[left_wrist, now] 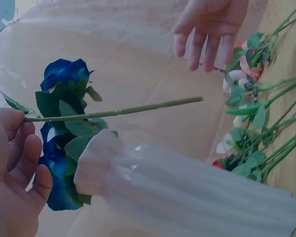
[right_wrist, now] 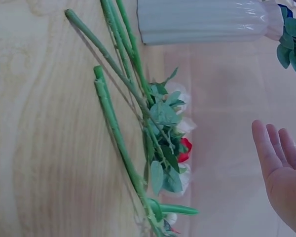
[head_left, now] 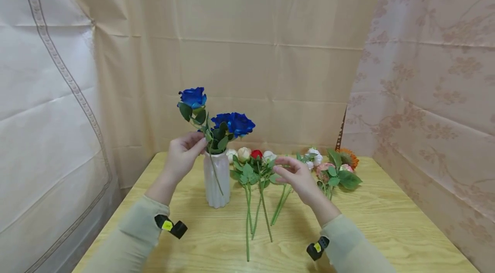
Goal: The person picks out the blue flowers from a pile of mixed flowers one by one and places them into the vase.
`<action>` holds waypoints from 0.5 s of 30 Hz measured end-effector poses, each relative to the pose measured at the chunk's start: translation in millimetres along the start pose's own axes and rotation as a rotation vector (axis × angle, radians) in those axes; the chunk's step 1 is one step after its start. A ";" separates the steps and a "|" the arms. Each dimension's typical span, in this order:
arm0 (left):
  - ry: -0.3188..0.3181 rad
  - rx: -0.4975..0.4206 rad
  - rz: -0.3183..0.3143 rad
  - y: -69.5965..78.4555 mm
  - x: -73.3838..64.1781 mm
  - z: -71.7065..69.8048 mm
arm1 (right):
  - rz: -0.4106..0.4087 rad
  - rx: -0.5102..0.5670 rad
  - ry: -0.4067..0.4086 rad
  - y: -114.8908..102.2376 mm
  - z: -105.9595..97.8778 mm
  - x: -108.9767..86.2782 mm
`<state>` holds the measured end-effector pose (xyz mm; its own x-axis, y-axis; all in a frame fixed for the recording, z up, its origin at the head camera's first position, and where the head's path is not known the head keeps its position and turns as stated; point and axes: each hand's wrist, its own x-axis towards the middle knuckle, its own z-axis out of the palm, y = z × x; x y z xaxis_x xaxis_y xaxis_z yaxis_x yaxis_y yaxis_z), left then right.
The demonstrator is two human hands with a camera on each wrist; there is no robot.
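My left hand (head_left: 182,157) pinches the stem of a blue rose (head_left: 193,97) between thumb and fingers. Its bloom tilts up to the left. In the left wrist view the bare lower stem (left_wrist: 138,108) points past the mouth of the vase, outside it. The white ribbed vase (head_left: 216,182) stands upright on the table, just right of that hand. More blue roses (head_left: 240,124) with green leaves fill its mouth. My right hand (head_left: 299,178) is raised over the loose flowers, fingers relaxed and holding nothing; the right wrist view shows its palm (right_wrist: 286,190).
Right of the vase, several loose flowers lie on the wooden table (head_left: 185,230), among them a red bloom (head_left: 256,154) and a cream one (head_left: 244,154), their green stems (head_left: 248,230) toward me. An orange flower (head_left: 349,159) lies far right. Curtains (head_left: 270,49) hang behind.
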<state>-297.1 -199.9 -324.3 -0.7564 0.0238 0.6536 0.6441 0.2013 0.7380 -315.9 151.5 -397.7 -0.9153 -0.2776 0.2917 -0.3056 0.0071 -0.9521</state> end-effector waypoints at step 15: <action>0.161 0.050 0.053 12.1 25.2 -11.7 | -0.049 -0.014 -0.007 -16.7 0.3 7.3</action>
<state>-307.0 -208.3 -297.0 -0.6911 -0.1205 0.7127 0.6730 0.2523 0.6953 -317.4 149.0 -379.7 -0.8976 -0.2842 0.3369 -0.3534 0.0071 -0.9354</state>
